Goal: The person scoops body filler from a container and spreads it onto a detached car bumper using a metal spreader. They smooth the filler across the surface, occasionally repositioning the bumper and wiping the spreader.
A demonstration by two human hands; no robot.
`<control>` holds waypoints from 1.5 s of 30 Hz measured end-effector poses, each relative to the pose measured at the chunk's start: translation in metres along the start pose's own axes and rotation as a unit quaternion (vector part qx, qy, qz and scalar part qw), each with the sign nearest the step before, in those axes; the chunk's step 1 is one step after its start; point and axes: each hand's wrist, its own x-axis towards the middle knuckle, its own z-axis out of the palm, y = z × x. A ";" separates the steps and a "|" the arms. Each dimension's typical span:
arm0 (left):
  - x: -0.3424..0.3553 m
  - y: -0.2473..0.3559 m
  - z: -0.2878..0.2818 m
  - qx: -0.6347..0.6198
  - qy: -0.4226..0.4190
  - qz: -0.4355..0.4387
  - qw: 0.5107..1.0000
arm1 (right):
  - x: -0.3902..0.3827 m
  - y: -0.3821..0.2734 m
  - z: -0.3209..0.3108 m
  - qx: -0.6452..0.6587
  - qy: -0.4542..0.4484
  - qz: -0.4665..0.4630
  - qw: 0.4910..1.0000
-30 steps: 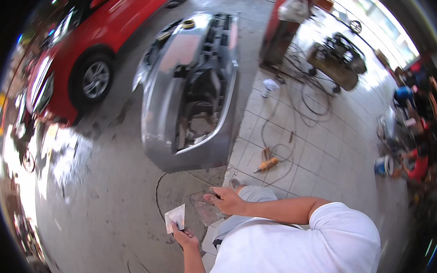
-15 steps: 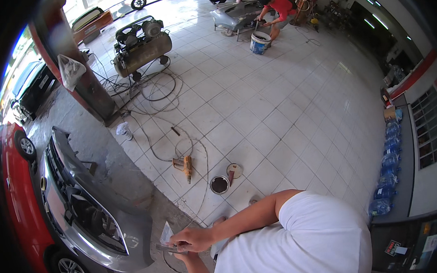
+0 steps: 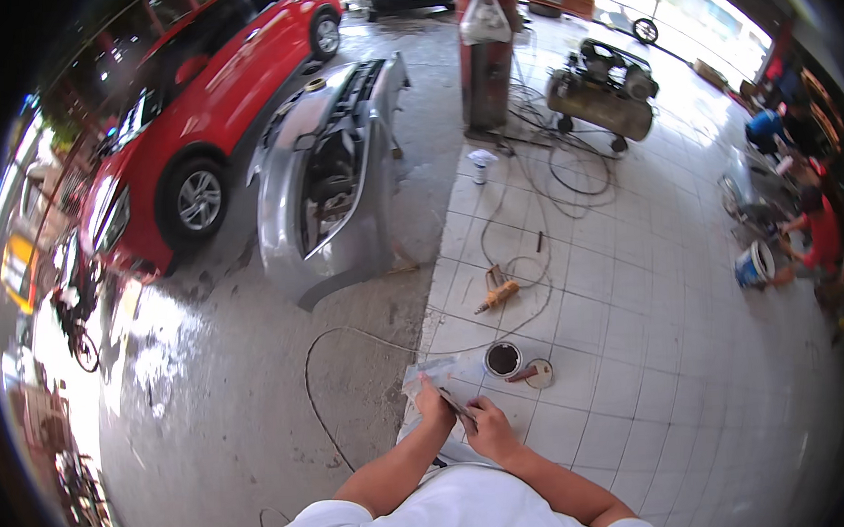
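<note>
Both hands are together low in the middle, in front of my white shirt. My left hand point(image 3: 435, 402) is closed round a flat, pale plate point(image 3: 427, 366) that sticks out past its fingers. In my right hand point(image 3: 491, 432) is a thin, flat, greyish blade-like tool point(image 3: 460, 413), its tip touching or very near the left hand; its exact kind is hard to make out. Just beyond them on the tiles stands an open round can point(image 3: 502, 358) with dark contents. Beside it lies a round lid point(image 3: 544, 375) with a reddish-brown strip across it.
A silver car bumper point(image 3: 281, 209) stands ahead left, beside a red car point(image 3: 240, 77). On the tiles are a yellow power tool point(image 3: 498, 292), a white cup-like container point(image 3: 481, 168) and looped hoses. An air compressor point(image 3: 604, 96) stands beyond; a co-worker in red point(image 3: 823, 233) crouches far right.
My view has swung left, so the bumper and red car now sit further in. My hands, close together before, are now slightly apart, with more of the pale plate showing.
</note>
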 end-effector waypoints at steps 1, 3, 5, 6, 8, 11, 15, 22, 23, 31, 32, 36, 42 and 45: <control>0.021 0.007 -0.012 0.023 -0.009 0.012 1.000 | -0.011 0.002 -0.002 -0.014 -0.035 0.019 0.999; 0.027 0.028 -0.021 0.033 0.017 0.057 0.998 | -0.034 0.004 -0.010 -0.033 -0.109 0.052 0.992; 0.027 0.057 -0.003 0.009 0.057 0.091 0.994 | -0.052 0.015 -0.019 -0.065 -0.149 0.136 0.977; 0.027 0.060 -0.003 0.037 0.056 0.107 0.992 | -0.056 0.020 -0.021 -0.081 -0.166 0.178 0.967; 0.033 0.057 0.004 0.106 0.048 0.134 0.984 | -0.058 0.030 -0.020 -0.065 -0.065 0.196 0.976; 0.066 -0.011 -0.011 0.148 0.005 0.075 0.986 | -0.042 0.041 -0.022 -0.012 0.043 0.209 0.977; 0.067 -0.085 0.010 0.243 -0.031 -0.086 0.966 | 0.005 0.080 -0.013 0.010 0.055 0.226 0.972; 0.203 -0.188 0.003 0.340 -0.053 -0.058 0.937 | 0.039 0.210 0.104 0.072 0.052 0.107 0.990; 0.240 -0.207 -0.011 0.379 -0.029 -0.046 0.924 | 0.043 0.239 0.128 0.078 0.048 0.122 0.988; 0.453 -0.249 0.045 0.256 -0.048 0.040 0.965 | 0.046 0.408 0.226 0.126 -0.024 0.155 0.979; 0.468 -0.243 0.064 0.249 -0.063 0.079 0.963 | 0.040 0.429 0.233 0.141 -0.023 0.171 0.975; 0.456 -0.202 0.111 0.226 -0.184 0.221 0.931 | 0.034 0.499 0.259 0.121 0.080 0.212 0.966; 0.418 -0.237 0.090 0.219 -0.408 0.058 0.885 | 0.082 0.543 0.246 0.379 0.143 0.269 0.874; 0.395 -0.249 0.080 0.258 -0.467 -0.036 0.845 | 0.090 0.529 0.248 0.484 0.129 0.152 0.852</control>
